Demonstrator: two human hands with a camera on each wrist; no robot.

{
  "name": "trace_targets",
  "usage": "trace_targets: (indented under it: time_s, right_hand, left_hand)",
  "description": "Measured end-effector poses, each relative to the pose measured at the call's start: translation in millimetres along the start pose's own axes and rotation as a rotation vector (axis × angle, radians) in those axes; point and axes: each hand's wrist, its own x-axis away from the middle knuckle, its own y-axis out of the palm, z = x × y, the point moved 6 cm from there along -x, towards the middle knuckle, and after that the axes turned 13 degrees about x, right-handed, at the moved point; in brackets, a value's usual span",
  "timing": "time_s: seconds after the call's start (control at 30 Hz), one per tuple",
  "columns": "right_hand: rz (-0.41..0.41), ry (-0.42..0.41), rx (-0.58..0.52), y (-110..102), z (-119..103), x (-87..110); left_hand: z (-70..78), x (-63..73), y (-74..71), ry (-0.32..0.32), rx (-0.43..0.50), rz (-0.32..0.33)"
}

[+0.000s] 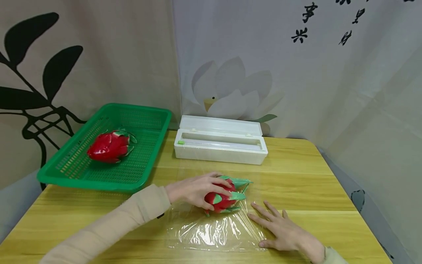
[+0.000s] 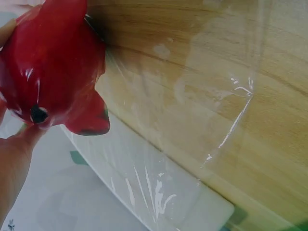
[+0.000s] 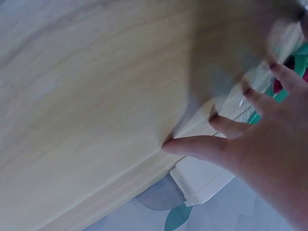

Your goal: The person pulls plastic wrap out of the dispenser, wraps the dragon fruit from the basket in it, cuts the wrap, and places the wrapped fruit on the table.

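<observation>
A red dragon fruit (image 1: 223, 198) with green leaf tips lies on a sheet of clear cling film (image 1: 211, 233) spread over the table. My left hand (image 1: 202, 189) grips it from above and the left, fingers on one side and thumb on the other. In the left wrist view the fruit (image 2: 53, 62) shows its smooth red end with a dark spot. My right hand (image 1: 283, 231) has its fingers spread, fingertips right at the film's right edge. The film reaches back toward a white dispenser box (image 1: 221, 154) with its lid up and a roll (image 1: 221, 144) inside.
A green plastic basket (image 1: 82, 183) stands at the back left, with a second red dragon fruit (image 1: 108, 146) in it. The wooden table (image 1: 313, 190) ends at the right in a slanting edge. A printed curtain (image 1: 296, 80) hangs behind.
</observation>
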Motion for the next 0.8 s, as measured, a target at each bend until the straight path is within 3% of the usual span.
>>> trace_targets:
  time_s: [0.27,0.47,0.7,0.8]
  right_hand:
    - [0.004,0.003,-0.020,0.1,4.7,3.5]
    - [0.052,-0.092,-0.042,-6.1,10.2,10.2]
    - [0.175,-0.128,-0.029,-21.4,26.0,14.1]
    - [0.208,-0.106,-0.115,-25.6,33.3,12.6]
  left_hand:
    - [-5.3,6.9,2.6,-0.059,0.014,0.006]
    - [-5.6,22.1,-0.5,-0.079,0.060,0.057]
    - [-4.5,63.3,-4.1,-0.150,0.161,0.246]
    - [-6.7,84.3,-0.5,-0.204,0.214,0.340]
